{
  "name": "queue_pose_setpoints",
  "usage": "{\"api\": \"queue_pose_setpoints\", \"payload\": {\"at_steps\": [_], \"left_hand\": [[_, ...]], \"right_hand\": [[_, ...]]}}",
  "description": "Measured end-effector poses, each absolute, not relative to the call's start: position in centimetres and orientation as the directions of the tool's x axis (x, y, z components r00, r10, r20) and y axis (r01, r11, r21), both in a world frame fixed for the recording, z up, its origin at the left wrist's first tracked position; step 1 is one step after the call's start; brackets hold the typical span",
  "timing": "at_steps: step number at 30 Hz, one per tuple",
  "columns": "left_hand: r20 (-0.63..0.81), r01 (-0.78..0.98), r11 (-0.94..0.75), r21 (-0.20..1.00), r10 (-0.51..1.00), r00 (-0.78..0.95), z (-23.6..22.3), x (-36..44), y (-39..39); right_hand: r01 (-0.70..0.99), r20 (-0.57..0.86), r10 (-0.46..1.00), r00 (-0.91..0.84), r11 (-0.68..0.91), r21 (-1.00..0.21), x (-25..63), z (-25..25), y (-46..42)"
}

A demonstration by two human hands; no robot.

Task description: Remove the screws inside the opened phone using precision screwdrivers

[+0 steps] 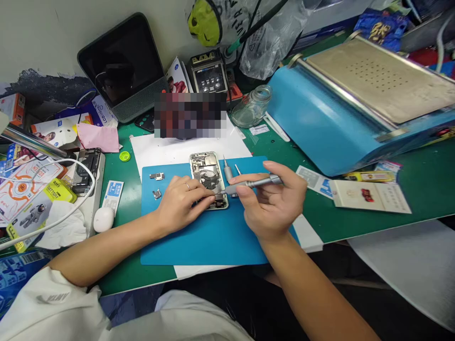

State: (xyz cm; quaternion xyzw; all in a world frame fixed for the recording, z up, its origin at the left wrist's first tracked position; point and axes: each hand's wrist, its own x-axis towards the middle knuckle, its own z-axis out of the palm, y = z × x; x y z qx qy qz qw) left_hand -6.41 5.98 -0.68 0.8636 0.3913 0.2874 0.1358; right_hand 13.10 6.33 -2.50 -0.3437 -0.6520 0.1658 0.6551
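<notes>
An opened smartphone (206, 173) lies on a blue mat (220, 241), its inner parts bare. My left hand (185, 199) rests over the phone's lower left edge, with thumb and forefinger closed on it near the bottom. In my right hand (273, 199) is a slim grey screwdriver (256, 183), held pen-like between thumb and fingers. Its tip points left at the phone's lower end, close to my left fingertips. Another grey screwdriver (228, 171) lies right of the phone beside a thin bit (238, 168). Two small phone parts, a metal-plated piece (157, 176) and a smaller one (157, 193), sit left.
A blue machine with a perforated metal plate (377, 76) fills the right back. Behind the mat stand a glass jar (252, 106), a dark screen (121, 61) and a control box (209, 78). Boxes, a white cable (88, 175) and an earbud case (104, 219) crowd the left.
</notes>
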Motion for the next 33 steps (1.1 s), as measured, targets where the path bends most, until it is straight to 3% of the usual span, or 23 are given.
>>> {"api": "queue_pose_setpoints", "payload": {"at_steps": [18, 33], "left_hand": [[0.338, 0.612, -0.629, 0.479, 0.776, 0.533, -0.64, -6.40, 5.89], [0.377, 0.588, -0.649, 0.483, 0.760, 0.529, -0.60, -6.34, 5.94]], "right_hand": [[0.280, 0.743, 0.665, 0.076, 0.701, -0.655, 13.19, -2.39, 6.32], [0.252, 0.746, 0.661, 0.074, 0.712, -0.656, 13.22, -2.32, 6.30]]}}
